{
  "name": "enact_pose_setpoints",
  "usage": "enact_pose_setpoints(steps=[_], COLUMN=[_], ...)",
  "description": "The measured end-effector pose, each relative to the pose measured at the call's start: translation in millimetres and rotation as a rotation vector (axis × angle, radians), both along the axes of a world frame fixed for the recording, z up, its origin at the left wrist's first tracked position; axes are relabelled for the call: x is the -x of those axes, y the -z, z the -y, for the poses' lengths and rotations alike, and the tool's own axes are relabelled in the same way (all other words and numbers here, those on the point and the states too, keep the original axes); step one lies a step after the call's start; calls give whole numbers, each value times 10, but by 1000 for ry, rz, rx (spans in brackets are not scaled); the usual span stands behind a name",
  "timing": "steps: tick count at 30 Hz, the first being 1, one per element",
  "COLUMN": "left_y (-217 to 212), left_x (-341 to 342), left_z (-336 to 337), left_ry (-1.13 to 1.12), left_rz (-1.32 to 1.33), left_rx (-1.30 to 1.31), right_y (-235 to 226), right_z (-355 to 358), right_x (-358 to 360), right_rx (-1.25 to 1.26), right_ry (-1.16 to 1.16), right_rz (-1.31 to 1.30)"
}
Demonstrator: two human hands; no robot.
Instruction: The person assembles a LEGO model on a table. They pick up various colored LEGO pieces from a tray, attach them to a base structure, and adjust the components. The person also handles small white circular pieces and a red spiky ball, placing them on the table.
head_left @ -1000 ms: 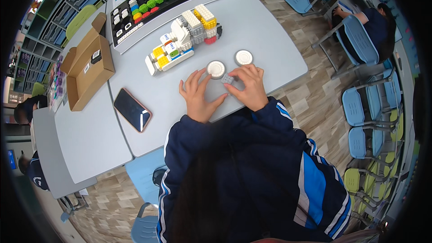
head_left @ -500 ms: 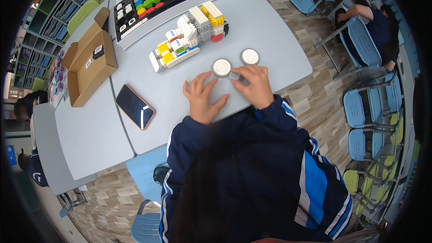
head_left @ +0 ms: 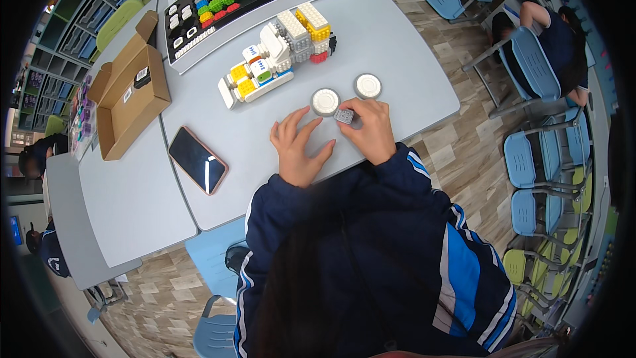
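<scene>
Between the thumb and fingers of my right hand (head_left: 373, 131) is a small grey building brick (head_left: 344, 116), studs showing. It is held just beside a round white wheel (head_left: 325, 101) with a grey rim that lies on the table. My left hand (head_left: 298, 148) has its fingers spread and holds nothing; its index fingertip comes close to the near side of that wheel. A second white wheel (head_left: 368, 85) lies just beyond my right hand. Farther off stands a model built of white, grey and yellow bricks (head_left: 275, 55), with a red piece at its right end.
A box with a black tray (head_left: 265, 0) of colourful bricks stands at the far edge. Left are an open cardboard box (head_left: 136, 96) and a phone (head_left: 199, 160) on the table (head_left: 245, 185). Blue chairs (head_left: 523, 152) and a seated person (head_left: 563, 53) are at the right.
My right hand has shifted slightly left and nearer to me, tilting the grey brick so more of its studded face shows. My left hand has barely moved.
</scene>
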State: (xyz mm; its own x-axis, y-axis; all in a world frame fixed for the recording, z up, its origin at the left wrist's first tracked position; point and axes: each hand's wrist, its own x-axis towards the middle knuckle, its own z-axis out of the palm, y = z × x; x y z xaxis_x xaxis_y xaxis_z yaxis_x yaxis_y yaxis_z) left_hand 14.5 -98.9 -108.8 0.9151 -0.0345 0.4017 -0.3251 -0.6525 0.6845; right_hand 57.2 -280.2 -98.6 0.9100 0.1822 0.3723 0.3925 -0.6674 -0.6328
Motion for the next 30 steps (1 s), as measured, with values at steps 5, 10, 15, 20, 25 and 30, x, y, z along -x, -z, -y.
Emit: enact_pose_setpoints(steps=[5,10,15,20,25,30], left_y=[56,-213,-320,-226,-225,-228], left_x=[115,91,-26,-51,-20,-38], left_z=[6,-83,-86,-104,-95,-123], left_ry=[71,586,572,436,412,457], left_rz=[-351,-772,-922,-990,-984,-972], left_rx=[894,1517,1440,1384,1317,1353], right_y=[-210,-430,-423,-436,-420,-347], right_z=[44,44,21,30,24,11], right_x=[50,97,79,25,-18,-44], right_rx=[-534,-656,-630,-340,-200,-311], right_ry=[-125,-379,-455,-455,-517,-517], right_rz=[-330,-417,-395,-264,-75,-156])
